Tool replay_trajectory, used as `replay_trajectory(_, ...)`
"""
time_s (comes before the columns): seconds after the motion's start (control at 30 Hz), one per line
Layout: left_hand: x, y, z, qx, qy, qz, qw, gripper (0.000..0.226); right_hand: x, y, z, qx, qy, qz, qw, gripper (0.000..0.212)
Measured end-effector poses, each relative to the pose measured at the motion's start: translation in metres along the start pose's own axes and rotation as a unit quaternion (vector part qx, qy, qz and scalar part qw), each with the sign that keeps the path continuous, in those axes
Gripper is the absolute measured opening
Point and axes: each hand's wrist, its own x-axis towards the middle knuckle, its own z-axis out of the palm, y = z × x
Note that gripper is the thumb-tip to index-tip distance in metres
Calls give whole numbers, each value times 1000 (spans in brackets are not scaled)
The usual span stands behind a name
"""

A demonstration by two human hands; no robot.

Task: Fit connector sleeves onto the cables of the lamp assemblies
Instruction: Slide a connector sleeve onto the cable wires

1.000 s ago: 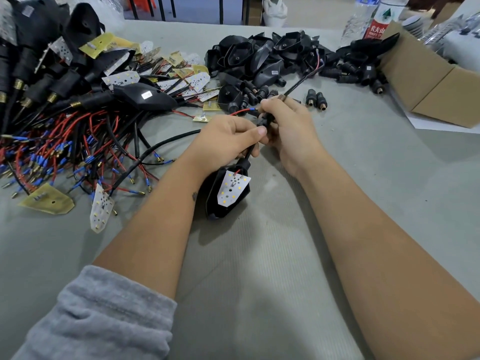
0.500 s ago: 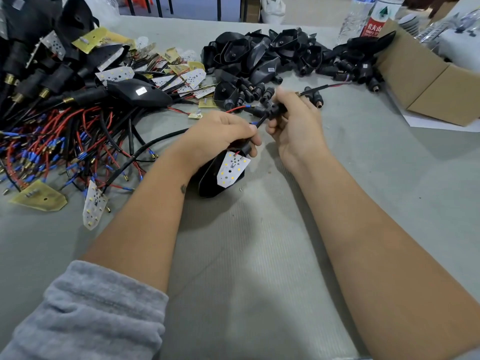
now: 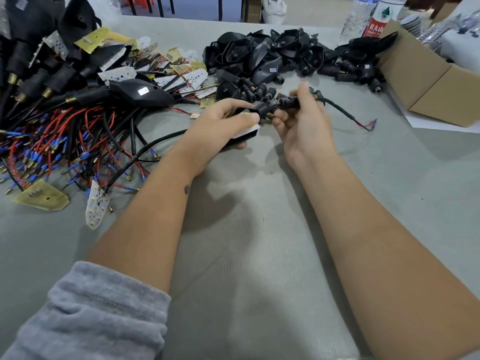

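Observation:
My left hand point(image 3: 220, 123) grips a black lamp assembly point(image 3: 246, 132) with a white LED board, lifted just above the grey table. My right hand point(image 3: 302, 120) holds a black connector sleeve point(image 3: 287, 103) threaded on the lamp's cable, close to the lamp's neck. The black cable point(image 3: 342, 113) trails right from my right hand and ends in red and blue wire tips point(image 3: 371, 124) over the table. Most of the lamp body is hidden under my left fingers.
A tangle of wired lamp assemblies point(image 3: 65, 131) fills the left side. Empty black housings point(image 3: 262, 55) and loose sleeves point(image 3: 257, 90) lie behind my hands. A cardboard box point(image 3: 428, 81) and a water bottle point(image 3: 376, 19) stand at the far right.
The lamp was lifted off the table and turned in my left hand. The cable end swung from up-right to lying rightward, and the sleeve slid along the cable toward the lamp.

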Motion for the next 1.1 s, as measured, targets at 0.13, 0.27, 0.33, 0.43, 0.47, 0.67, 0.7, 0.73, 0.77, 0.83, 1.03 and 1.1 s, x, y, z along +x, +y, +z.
replay_trajectory(0.13,-2,-4,0,35,12,36,999,37,3,-2,-2,57,19,0,998,21)
replay_trajectory(0.27,-3,-3,-1,5,31,48,998,36,3,-1,-3,55,23,6,998,21)
replay_trajectory(0.33,-2,-3,-3,-5,27,49,998,32,3,-2,-4,51,25,10,998,21)
replay_trajectory(0.43,-1,-2,-4,-17,15,33,999,33,2,-1,-2,24,12,8,1000,17)
replay_trajectory(0.47,0,-3,-4,-19,17,28,999,34,1,0,-1,-3,-1,3,1000,16)
replay_trajectory(0.67,0,-6,-6,-7,16,45,999,37,-2,1,1,-72,-34,-4,997,15)
replay_trajectory(0.7,-1,-5,-5,-5,14,47,999,38,-2,1,1,-67,-34,0,997,15)
replay_trajectory(0.73,-1,-5,-5,-3,14,47,999,38,-2,0,0,-64,-34,1,997,15)
replay_trajectory(0.77,-1,-4,-5,-3,15,44,999,37,-3,1,0,-61,-33,0,998,15)
replay_trajectory(0.83,-1,-3,-3,-11,16,31,999,32,-3,1,0,-57,-31,-7,998,16)
replay_trajectory(1.03,0,0,-2,2,14,7,1000,11,-5,-1,1,-36,-43,-1,998,16)
replay_trajectory(1.1,0,0,-3,9,17,9,1000,10,-5,-3,0,-17,-53,20,998,23)
